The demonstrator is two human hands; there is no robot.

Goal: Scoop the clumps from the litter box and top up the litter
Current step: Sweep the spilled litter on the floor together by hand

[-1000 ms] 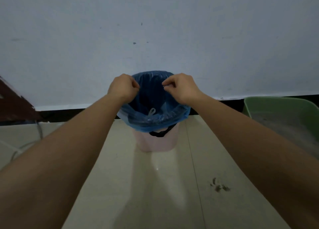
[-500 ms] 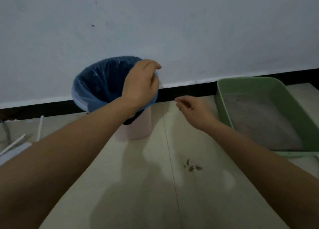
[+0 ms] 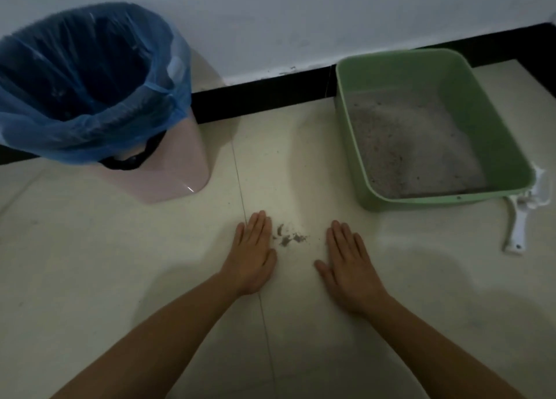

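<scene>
**Head view: hands off the bin liner, now flat on the floor**

Head camera now looks lower and further right than a moment ago. Both hands have let go of the blue liner (image 3: 90, 67), which sits folded over the rim of the pink bin (image 3: 180, 164) at the floor's far left, by the wall. The left hand (image 3: 251, 254) and right hand (image 3: 350, 266) lie palm down on the tiled floor (image 3: 120, 278), fingers straight and together, holding nothing. Between them, nearer the left hand, lies a small scatter of grey spilt litter (image 3: 288, 237).

With the liner seated, the bin looks ready to take waste, so I judge the preparation done and the scooping itself not yet begun. The white scoop (image 3: 522, 218) lies untouched on the floor at the near right corner of the litter box (image 3: 436, 201), well apart from the right hand; whether it touches the box I cannot tell.

The litter box is a green rectangular tray at the floor's far right, its back end close to the black skirting (image 3: 264, 97). Pale grey litter (image 3: 415, 146) covers its bottom in an uneven layer well below the rim, with a few dark specks. In this dim light no distinct clump stands out.
</scene>
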